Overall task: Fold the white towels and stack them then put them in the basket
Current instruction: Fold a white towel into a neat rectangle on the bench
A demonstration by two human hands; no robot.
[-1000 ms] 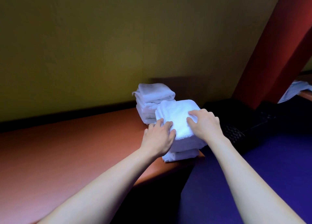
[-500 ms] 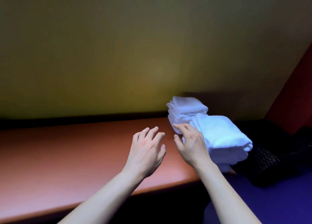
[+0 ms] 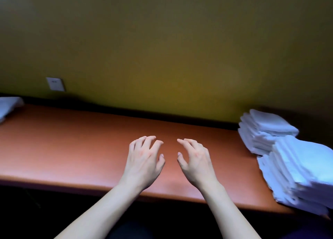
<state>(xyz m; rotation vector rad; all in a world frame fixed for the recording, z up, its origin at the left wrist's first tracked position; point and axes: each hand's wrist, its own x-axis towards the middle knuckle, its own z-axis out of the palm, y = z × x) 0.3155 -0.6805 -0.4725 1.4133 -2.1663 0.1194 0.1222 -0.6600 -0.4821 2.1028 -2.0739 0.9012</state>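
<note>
Two stacks of folded white towels stand at the right end of the orange-brown table [image 3: 72, 148]: a near stack [image 3: 299, 172] at the front right edge and a far stack [image 3: 264, 130] behind it by the wall. My left hand [image 3: 144, 159] and my right hand [image 3: 195, 159] hover side by side over the middle of the table, fingers loosely spread, holding nothing. Both are well left of the stacks. More white cloth [image 3: 8, 106] lies at the table's far left edge, partly cut off. No basket is in view.
A yellow-green wall [image 3: 162, 49] runs behind the table, with a white wall socket [image 3: 55, 84] at the left. Dark space lies below the table's front edge.
Both hands have come off the near towel stack and moved left over the bare table. The view has swung left, so the stacks now sit at the right edge.
</note>
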